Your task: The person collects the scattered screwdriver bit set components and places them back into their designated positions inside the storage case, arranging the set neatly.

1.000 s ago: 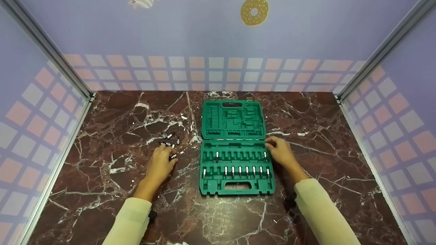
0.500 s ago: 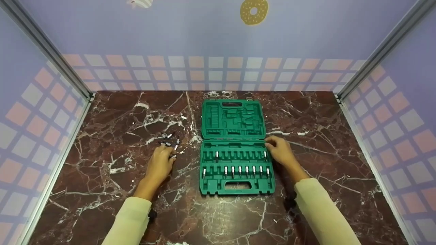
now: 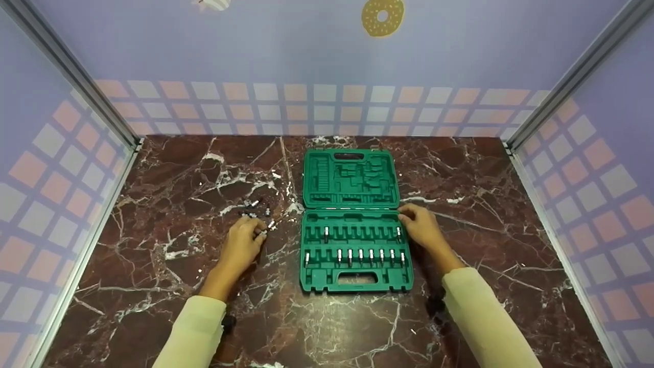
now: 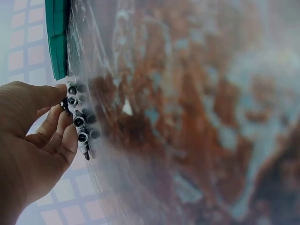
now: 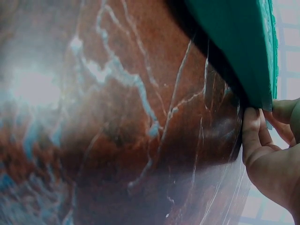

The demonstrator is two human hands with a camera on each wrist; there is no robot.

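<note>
The green tool case (image 3: 357, 292) lies unfolded, lid toward the back wall, with several metal bit sockets (image 3: 360, 255) upright in its two rows of slots. Left of it my left hand (image 3: 242, 242) bends over the tabletop, pinching a small bit socket (image 4: 65, 106) between thumb and fingers; the fingers partly hide it in the head view. Other loose bit sockets (image 3: 250, 214) lie just beyond its fingertips, and the left wrist view shows some of them end-on (image 4: 82, 137). My right hand (image 3: 421, 227) grips the case's right edge near the hinge, thumb over the rim.
The dark red marble-patterned tabletop (image 3: 168, 214) carries everything. A lilac back wall (image 3: 286, 51) with printed squares and two side walls enclose it. Moulded recesses fill the raised lid (image 3: 350, 179).
My left fingers have shifted slightly over the loose bit sockets, and the socket near the fingertips has changed its angle. My right hand and the case stay in place.
</note>
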